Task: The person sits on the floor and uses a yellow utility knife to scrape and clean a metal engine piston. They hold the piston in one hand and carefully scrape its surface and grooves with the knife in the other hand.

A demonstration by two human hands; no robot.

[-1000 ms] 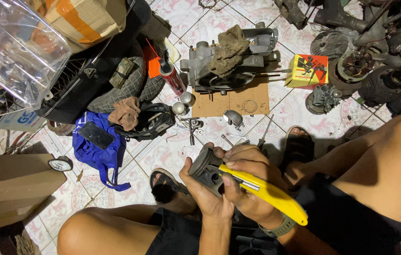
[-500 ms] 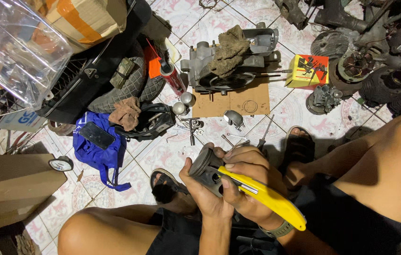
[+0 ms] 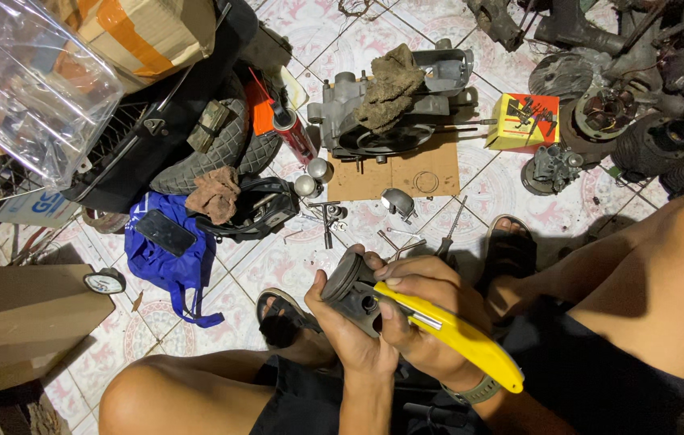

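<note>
I sit on a tiled floor with my knees apart. My left hand cups a grey metal piston from below, fingers wrapped around its side. My right hand grips a tool with a long yellow handle, its working end pressed against the piston's side. Both hands meet over my lap, just above my sandalled feet.
A grey engine case with a rag on it lies on cardboard ahead. Nearby are a yellow box, a spray can, small metal parts, a blue bag with a phone, a tyre, a cardboard box and engine parts at right.
The hands and the piston have barely shifted; the yellow-handled tool stays against the piston. Nothing else has moved.
</note>
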